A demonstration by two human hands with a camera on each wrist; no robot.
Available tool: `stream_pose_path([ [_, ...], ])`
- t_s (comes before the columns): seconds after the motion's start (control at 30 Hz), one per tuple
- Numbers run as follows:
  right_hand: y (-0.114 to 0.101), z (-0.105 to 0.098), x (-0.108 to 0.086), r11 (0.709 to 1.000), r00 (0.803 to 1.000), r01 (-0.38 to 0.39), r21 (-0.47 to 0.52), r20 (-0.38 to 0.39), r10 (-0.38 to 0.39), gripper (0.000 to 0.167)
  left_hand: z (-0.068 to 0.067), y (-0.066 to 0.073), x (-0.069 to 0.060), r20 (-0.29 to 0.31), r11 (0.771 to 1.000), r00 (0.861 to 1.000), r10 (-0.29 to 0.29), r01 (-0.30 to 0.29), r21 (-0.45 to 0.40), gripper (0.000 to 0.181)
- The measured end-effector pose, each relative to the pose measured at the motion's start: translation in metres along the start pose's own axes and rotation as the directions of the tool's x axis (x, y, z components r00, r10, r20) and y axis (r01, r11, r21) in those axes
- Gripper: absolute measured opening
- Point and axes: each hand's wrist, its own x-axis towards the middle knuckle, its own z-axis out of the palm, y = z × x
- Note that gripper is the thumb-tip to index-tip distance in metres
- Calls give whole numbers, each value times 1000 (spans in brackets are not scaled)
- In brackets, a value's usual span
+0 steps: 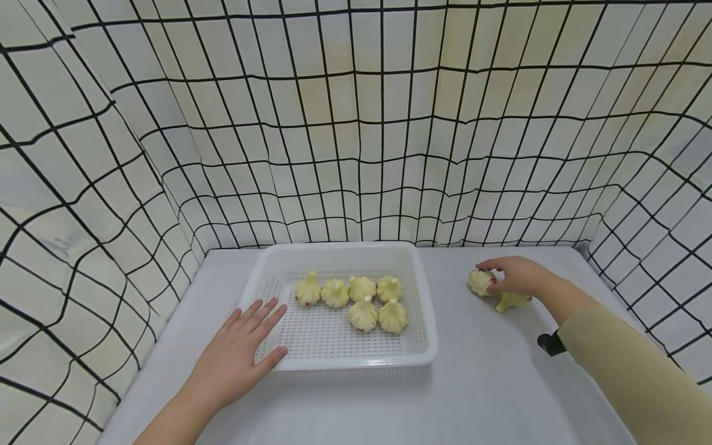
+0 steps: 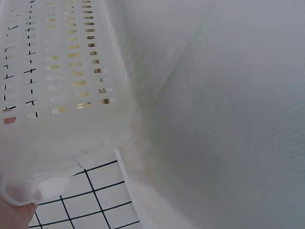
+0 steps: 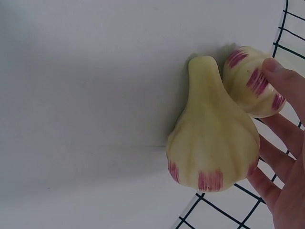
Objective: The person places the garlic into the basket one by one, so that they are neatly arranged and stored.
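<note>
My left hand (image 1: 239,352) lies with its fingers straight over the left front corner of a white perforated plastic basket (image 1: 345,360). Only a bit of that hand (image 2: 14,217) shows in the left wrist view, against the basket's rim. Several pale yellow garlic bulbs (image 1: 363,314) sit inside the basket. Over on the right, my right hand (image 1: 517,276) pinches a garlic bulb (image 1: 480,282) between thumb and fingers; the right wrist view shows the thumb on this purple-streaked bulb (image 3: 245,90). Another garlic bulb (image 3: 212,133) lies on its side just beneath that hand, close to its fingers.
A light grey tabletop (image 1: 467,383) carries everything. Black netting (image 1: 356,154) over white sheeting stands behind the table and along both sides. A dark strap or device (image 1: 550,343) sits at my right sleeve.
</note>
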Motion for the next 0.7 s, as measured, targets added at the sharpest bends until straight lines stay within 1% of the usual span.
stream_pose_path([
  [0.2, -4, 1, -2, 999, 1000, -2, -44, -1, 2, 62, 0, 0, 1, 4, 1000, 1000, -4, 4, -2, 72],
  [0.3, -7, 3, -6, 997, 1000, 4, -76, -12, -5, 60, 1, 0, 1, 7, 1000, 1000, -5, 5, -3, 72],
  [0.4, -12, 5, -11, 996, 1000, 14, -86, -6, -15, 57, 1, 0, 1, 10, 1000, 1000, -6, 6, -2, 73],
  [0.53, -19, 9, -17, 997, 998, 60, -42, 19, -59, 53, 1, 0, 1, 12, 1000, 1000, -5, 5, -2, 72],
  [0.7, -27, 15, -27, 992, 992, 123, 18, 14, -123, 45, 1, 0, 1, 14, 1000, 1000, -9, 9, -5, 72],
])
